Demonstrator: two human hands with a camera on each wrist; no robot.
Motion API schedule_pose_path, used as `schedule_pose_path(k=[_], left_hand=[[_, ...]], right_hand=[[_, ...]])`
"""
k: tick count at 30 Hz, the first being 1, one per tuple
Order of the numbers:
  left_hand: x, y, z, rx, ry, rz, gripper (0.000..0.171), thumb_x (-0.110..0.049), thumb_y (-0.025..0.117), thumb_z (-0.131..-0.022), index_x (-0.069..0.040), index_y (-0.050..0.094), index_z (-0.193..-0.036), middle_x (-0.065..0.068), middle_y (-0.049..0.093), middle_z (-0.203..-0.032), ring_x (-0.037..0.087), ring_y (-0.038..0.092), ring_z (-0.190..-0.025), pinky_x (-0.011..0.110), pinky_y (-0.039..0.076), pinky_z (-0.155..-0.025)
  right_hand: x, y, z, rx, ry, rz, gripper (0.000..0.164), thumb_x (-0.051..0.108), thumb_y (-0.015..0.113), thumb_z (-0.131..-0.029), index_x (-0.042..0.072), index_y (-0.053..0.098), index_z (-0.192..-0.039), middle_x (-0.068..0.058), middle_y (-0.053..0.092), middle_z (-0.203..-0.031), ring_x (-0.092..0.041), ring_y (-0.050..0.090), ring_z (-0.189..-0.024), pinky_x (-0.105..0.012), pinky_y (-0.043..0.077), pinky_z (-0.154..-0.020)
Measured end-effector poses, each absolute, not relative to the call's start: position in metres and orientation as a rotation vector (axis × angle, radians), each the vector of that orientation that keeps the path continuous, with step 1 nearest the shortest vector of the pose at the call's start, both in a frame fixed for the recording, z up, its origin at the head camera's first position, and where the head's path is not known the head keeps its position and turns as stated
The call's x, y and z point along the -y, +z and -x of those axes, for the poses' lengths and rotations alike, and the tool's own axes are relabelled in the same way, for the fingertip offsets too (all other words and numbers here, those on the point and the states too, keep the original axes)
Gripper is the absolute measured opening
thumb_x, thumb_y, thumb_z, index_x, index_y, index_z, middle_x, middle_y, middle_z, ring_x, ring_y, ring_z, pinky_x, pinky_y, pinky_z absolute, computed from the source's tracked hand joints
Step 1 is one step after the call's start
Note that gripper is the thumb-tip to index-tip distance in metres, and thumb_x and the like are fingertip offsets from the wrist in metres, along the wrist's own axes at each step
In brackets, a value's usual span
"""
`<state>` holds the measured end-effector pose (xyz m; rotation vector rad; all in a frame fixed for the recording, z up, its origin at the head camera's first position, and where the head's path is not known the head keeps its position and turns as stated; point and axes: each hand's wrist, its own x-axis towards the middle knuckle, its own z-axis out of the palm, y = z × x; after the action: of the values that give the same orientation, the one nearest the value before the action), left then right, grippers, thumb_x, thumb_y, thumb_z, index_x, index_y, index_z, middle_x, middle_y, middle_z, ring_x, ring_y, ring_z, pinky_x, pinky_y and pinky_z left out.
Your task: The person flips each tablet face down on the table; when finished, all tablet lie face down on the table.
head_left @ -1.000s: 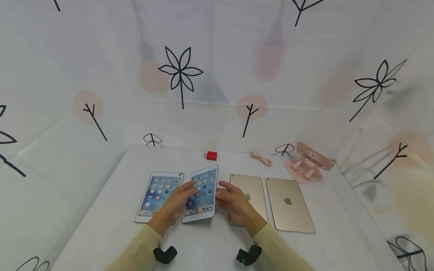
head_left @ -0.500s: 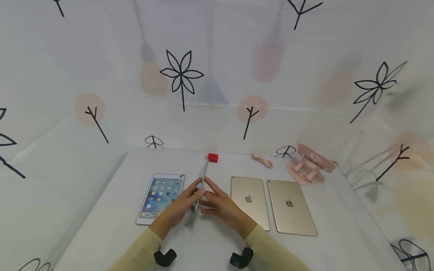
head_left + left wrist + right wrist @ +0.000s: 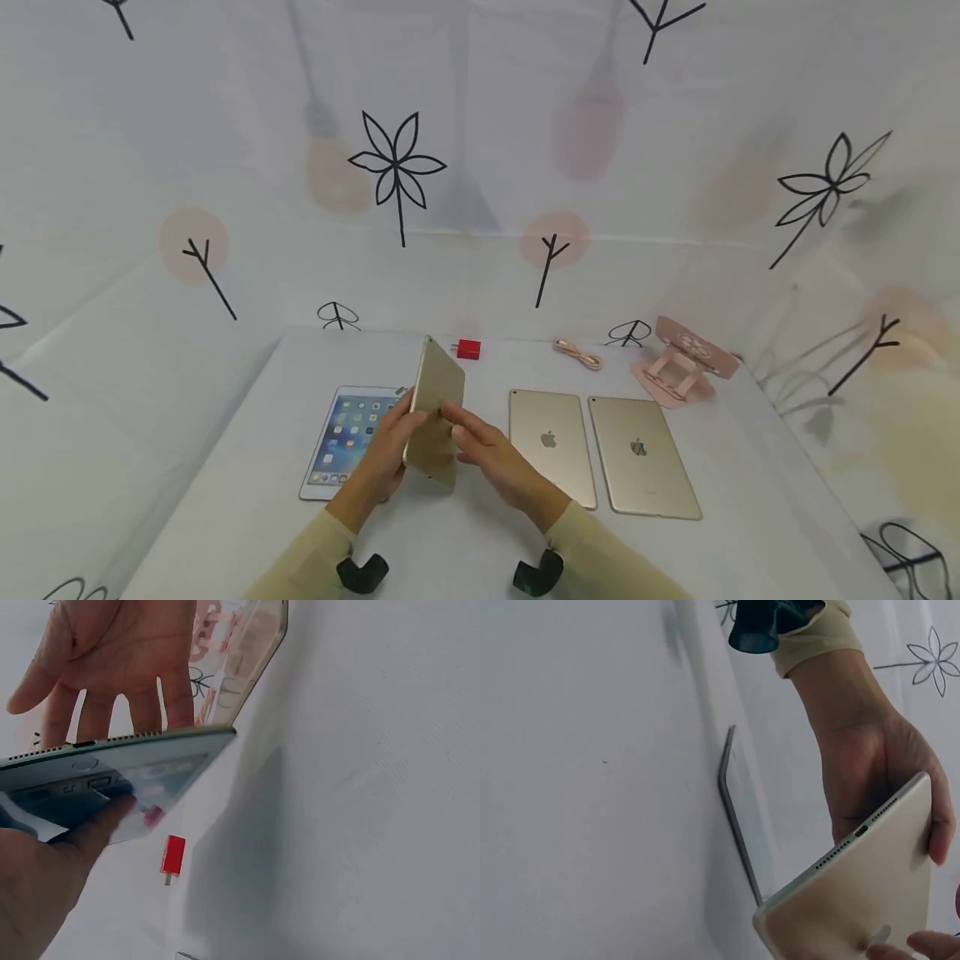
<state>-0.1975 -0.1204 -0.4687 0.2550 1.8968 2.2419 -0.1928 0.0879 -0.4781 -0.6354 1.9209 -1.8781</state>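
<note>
My left hand (image 3: 380, 461) grips a tablet (image 3: 441, 377) by its edge, holding it tilted up above the table. The gold back faces my right hand (image 3: 498, 464), whose extended fingers touch it around the logo. From the right wrist view, the left thumb lies on the gold back (image 3: 862, 892) near a corner, and a port and speaker holes line the edge. The tablet's white-framed screen side (image 3: 161, 776) shows in the left wrist view. Beside the left hand, a second tablet (image 3: 347, 440) lies screen up, partly hidden by that hand.
Two gold-backed tablets lie face down on the right, the nearer one (image 3: 552, 467) and the farther one (image 3: 647, 475). At the back are a red charger plug (image 3: 468, 349), a coiled cable (image 3: 577, 354) and a pink folding stand (image 3: 686, 362). Patterned cloth (image 3: 465, 167) hangs behind the white table (image 3: 450, 558).
The held tablet has turned from its lit screen through edge-on to its gold back. My right hand first moved left to meet it, and its fingers now touch the back.
</note>
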Motion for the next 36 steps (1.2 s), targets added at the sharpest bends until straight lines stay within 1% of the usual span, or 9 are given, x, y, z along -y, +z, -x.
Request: schedule_pose_path(k=[3, 5, 7, 10, 15, 21, 25, 31, 36], left_hand=[[0.122, -0.471, 0.199, -1.872, 2.342, -0.239, 0.056, -0.017, 0.048, -0.104, -0.016, 0.035, -0.159, 0.018, 0.045, -0.153, 0.031, 0.052, -0.128, 0.043, 0.051, -0.100], [0.123, -0.472, 0.200, -1.836, 2.409, -0.214, 0.054, -0.015, 0.048, -0.105, -0.015, 0.037, -0.157, 0.020, 0.049, -0.150, 0.026, 0.060, -0.119, 0.037, 0.058, -0.090], [0.124, -0.472, 0.202, -1.801, 2.472, -0.187, 0.053, -0.012, 0.048, -0.105, -0.012, 0.038, -0.156, 0.022, 0.050, -0.148, 0.024, 0.066, -0.112, 0.036, 0.061, -0.084], [0.125, -0.471, 0.204, -1.761, 2.535, -0.158, 0.054, -0.007, 0.050, -0.103, -0.008, 0.037, -0.156, 0.024, 0.048, -0.150, 0.019, 0.069, -0.108, 0.034, 0.061, -0.084], [0.127, -0.472, 0.206, -1.736, 2.557, -0.070, 0.060, -0.003, 0.053, -0.100, -0.008, 0.034, -0.157, 0.029, 0.051, -0.144, 0.021, 0.071, -0.105, 0.035, 0.062, -0.082], [0.130, -0.480, 0.207, -1.800, 2.465, -0.033, 0.062, 0.000, 0.052, -0.101, -0.011, 0.030, -0.158, 0.033, 0.054, -0.139, 0.029, 0.071, -0.105, 0.038, 0.062, -0.081], [0.133, -0.481, 0.209, -1.848, 2.375, -0.050, 0.064, -0.001, 0.055, -0.100, -0.015, 0.030, -0.158, 0.029, 0.055, -0.140, 0.030, 0.070, -0.107, 0.036, 0.061, -0.081], [0.135, -0.476, 0.212, -2.097, 2.182, -0.047, 0.066, -0.004, 0.064, -0.095, -0.007, 0.038, -0.155, 0.015, 0.049, -0.125, 0.020, 0.055, -0.103, 0.023, 0.054, -0.081], [0.138, -0.472, 0.211, -2.228, 2.055, -0.009, 0.063, -0.008, 0.064, -0.094, -0.004, 0.042, -0.153, 0.013, 0.048, -0.126, 0.022, 0.050, -0.108, 0.025, 0.050, -0.089]], right_hand=[[-0.094, -0.479, 0.192, -2.092, -1.815, 0.534, 0.079, 0.044, 0.061, -0.100, 0.016, 0.024, -0.163, -0.010, 0.024, -0.168, -0.039, 0.026, -0.153, -0.065, 0.034, -0.114], [-0.098, -0.480, 0.192, -2.172, -1.769, 0.424, 0.092, 0.045, 0.070, -0.094, 0.015, 0.019, -0.164, -0.013, 0.027, -0.167, -0.040, 0.034, -0.148, -0.066, 0.036, -0.112], [-0.101, -0.482, 0.192, -2.193, -1.743, 0.341, 0.103, 0.043, 0.077, -0.089, 0.012, 0.014, -0.164, -0.018, 0.037, -0.160, -0.040, 0.046, -0.140, -0.064, 0.042, -0.109], [-0.105, -0.483, 0.192, -2.142, -1.731, 0.320, 0.109, 0.033, 0.082, -0.086, 0.008, 0.010, -0.164, -0.019, 0.052, -0.145, -0.031, 0.060, -0.120, -0.051, 0.051, -0.102], [-0.109, -0.479, 0.191, -2.140, -1.720, 0.367, 0.107, 0.017, 0.085, -0.083, 0.004, 0.014, -0.163, -0.013, 0.057, -0.124, -0.023, 0.062, -0.098, -0.031, 0.053, -0.083], [-0.112, -0.479, 0.191, -2.244, -1.668, 0.356, 0.105, 0.012, 0.084, -0.082, 0.004, 0.016, -0.163, -0.012, 0.058, -0.117, -0.021, 0.061, -0.091, -0.028, 0.052, -0.076], [-0.113, -0.481, 0.189, -2.307, -1.637, 0.334, 0.107, 0.012, 0.086, -0.081, 0.003, 0.017, -0.162, -0.012, 0.057, -0.113, -0.021, 0.059, -0.088, -0.026, 0.052, -0.072], [-0.114, -0.483, 0.186, -2.409, -1.573, 0.296, 0.109, 0.011, 0.088, -0.078, 0.000, 0.020, -0.161, -0.010, 0.058, -0.110, -0.019, 0.056, -0.084, -0.023, 0.050, -0.064], [-0.113, -0.485, 0.184, -2.430, -1.553, 0.305, 0.108, 0.011, 0.088, -0.078, -0.002, 0.019, -0.161, -0.009, 0.059, -0.109, -0.019, 0.055, -0.084, -0.024, 0.048, -0.062]])
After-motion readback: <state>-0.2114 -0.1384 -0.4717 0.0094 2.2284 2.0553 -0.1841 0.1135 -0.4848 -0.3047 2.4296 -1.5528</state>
